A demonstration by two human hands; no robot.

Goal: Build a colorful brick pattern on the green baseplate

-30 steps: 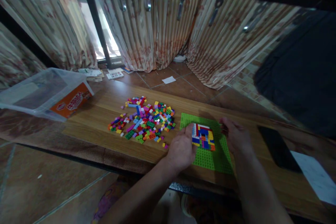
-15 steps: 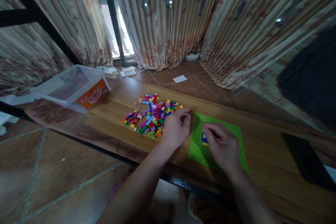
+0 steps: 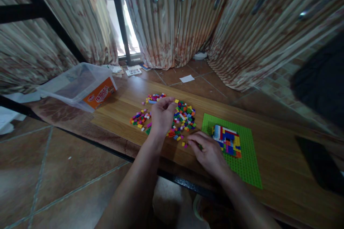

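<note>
A heap of small coloured bricks (image 3: 182,116) lies on a wooden board. My left hand (image 3: 161,114) rests over the middle of that heap, fingers curled down into the bricks; whether it holds one is hidden. To the right sits a green baseplate (image 3: 245,164) with a block of red, white, blue and yellow bricks (image 3: 227,140) pressed onto it. My right hand (image 3: 208,152) lies at the plate's left edge, fingers stretched toward a few stray bricks, nothing in it.
A clear plastic tub (image 3: 77,86) with an orange label lies on its side at the left. A black phone (image 3: 319,164) rests at the right. Curtains (image 3: 188,18) hang behind, above tiled floor with scattered papers (image 3: 186,78).
My left hand moved from the baseplate's edge left into the brick heap. My right hand slid off the built block to the plate's left edge, uncovering it. The camera view shifted right.
</note>
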